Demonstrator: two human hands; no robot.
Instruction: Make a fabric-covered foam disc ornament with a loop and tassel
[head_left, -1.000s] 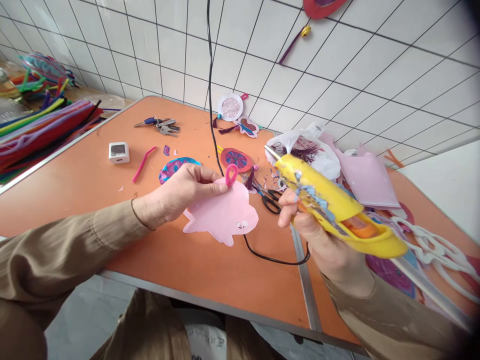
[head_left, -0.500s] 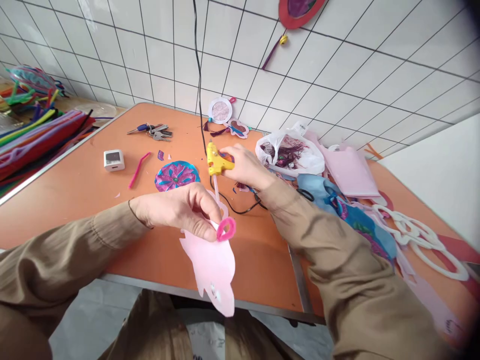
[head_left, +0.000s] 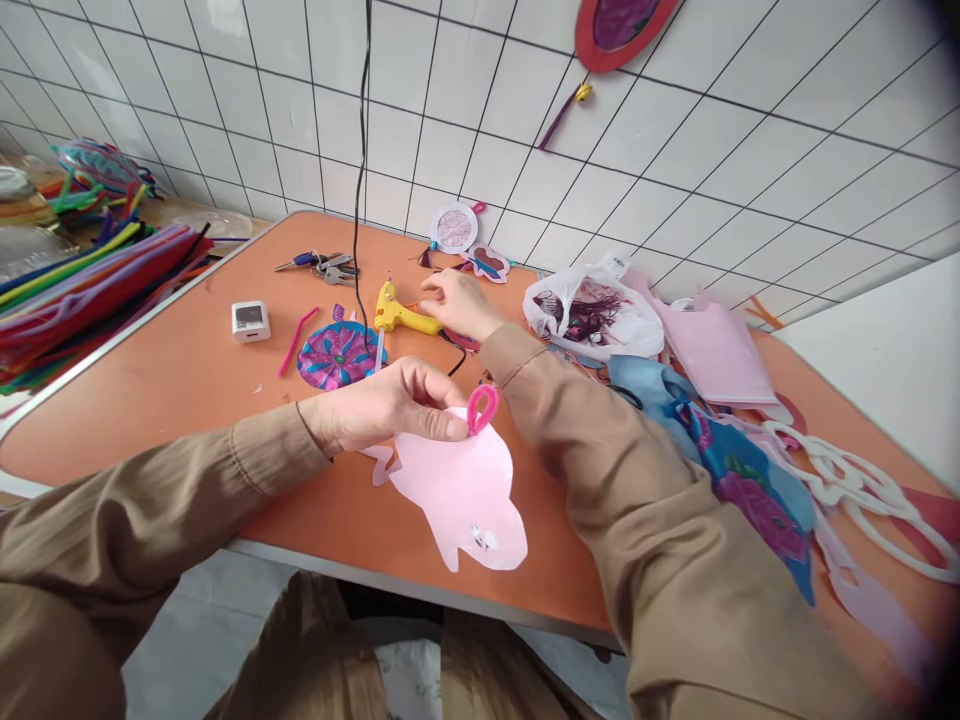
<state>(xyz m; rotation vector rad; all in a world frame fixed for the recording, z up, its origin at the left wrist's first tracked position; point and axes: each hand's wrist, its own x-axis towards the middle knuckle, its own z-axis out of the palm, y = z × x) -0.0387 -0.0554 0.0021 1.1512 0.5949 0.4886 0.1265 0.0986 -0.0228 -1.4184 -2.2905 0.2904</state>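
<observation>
My left hand (head_left: 375,405) pinches a pink paper cutout (head_left: 457,490) at its top, where a pink pipe-cleaner loop (head_left: 481,407) sticks up. The cutout hangs over the front edge of the orange table (head_left: 187,380). My right hand (head_left: 457,300) reaches across to the far side, its fingers loosely stretched over the rear of a yellow glue gun (head_left: 397,315) that lies on the table. The gun's black cord (head_left: 361,150) rises in front of the tiled wall.
A heap of coloured pipe cleaners (head_left: 75,290) fills the left. Keys (head_left: 322,265), a small white device (head_left: 250,320), a loose pink pipe cleaner (head_left: 296,340) and a round purple decoration (head_left: 337,355) lie mid-table. A plastic bag (head_left: 592,315), pink sheets (head_left: 712,350) and blue cutouts (head_left: 720,460) crowd the right.
My right hand carried the glue gun away from me and laid it on the far table. My left hand turned the pink cutout and raised it with the loop upward.
</observation>
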